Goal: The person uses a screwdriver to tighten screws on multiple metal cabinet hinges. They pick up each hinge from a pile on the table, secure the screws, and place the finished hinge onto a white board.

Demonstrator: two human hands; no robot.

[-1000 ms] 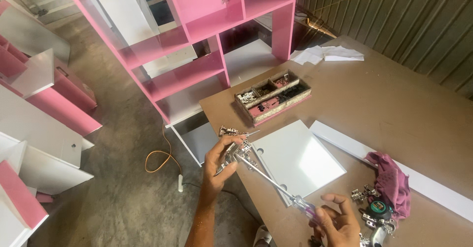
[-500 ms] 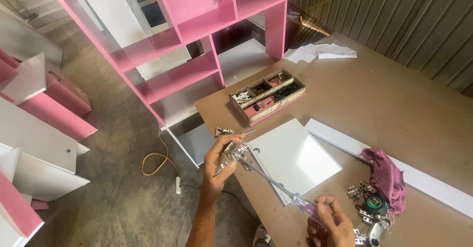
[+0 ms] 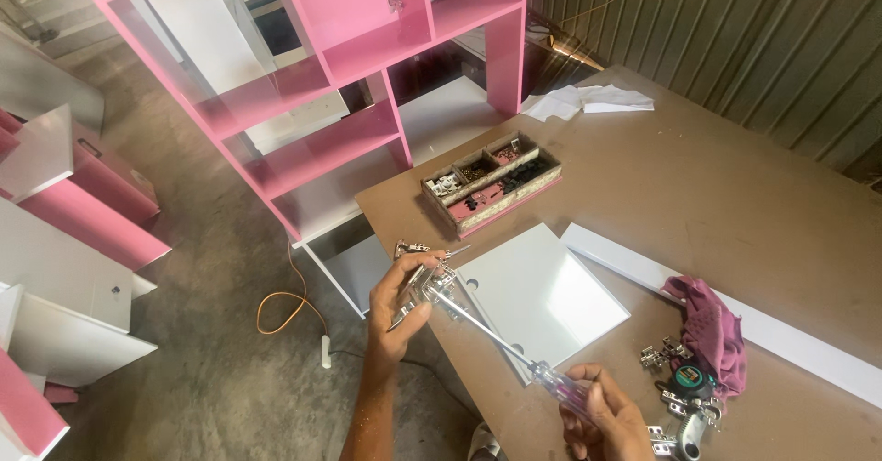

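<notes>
My left hand (image 3: 397,307) grips a metal cabinet hinge (image 3: 424,288) at the near left corner of a white square panel (image 3: 544,297) lying on the brown table (image 3: 735,185). My right hand (image 3: 611,417) holds the clear handle of a long screwdriver (image 3: 496,341), whose shaft runs up and left to the hinge. The tip rests on the hinge; the exact contact point is too small to make out.
A divided wooden box of small hardware (image 3: 491,182) sits beyond the panel. Loose hinges (image 3: 669,358), a tape measure (image 3: 689,383) and a maroon cloth (image 3: 712,325) lie right of my right hand. A long white board (image 3: 790,328), pink shelving (image 3: 349,75) and an orange cable (image 3: 280,309) surround the table.
Both hands and the screwdriver keep the same pose on the hinge. The view has shifted slightly, so everything sits a little lower and more to the left.
</notes>
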